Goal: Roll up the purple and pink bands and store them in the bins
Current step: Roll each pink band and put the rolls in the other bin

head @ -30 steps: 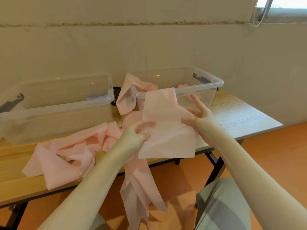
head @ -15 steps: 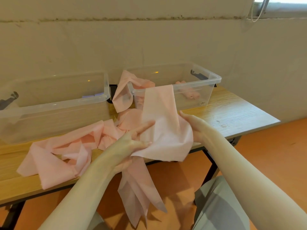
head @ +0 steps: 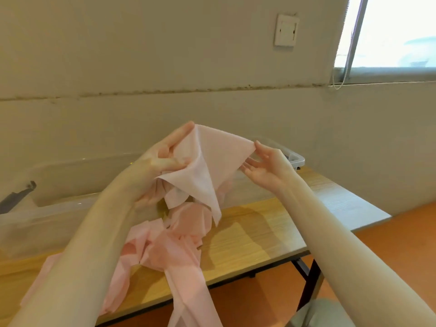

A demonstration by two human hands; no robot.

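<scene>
A thin pale-pink fabric band (head: 210,161) is held raised above the light wooden table (head: 254,234), gripped at one end by the curled left hand (head: 165,159) and pinched at its corner by the right hand (head: 264,166). Its remaining length lies bunched on the table before the clear plastic bins (head: 292,159).

Head cam, looks fwd/down over table (head: 259,234), hands close
</scene>
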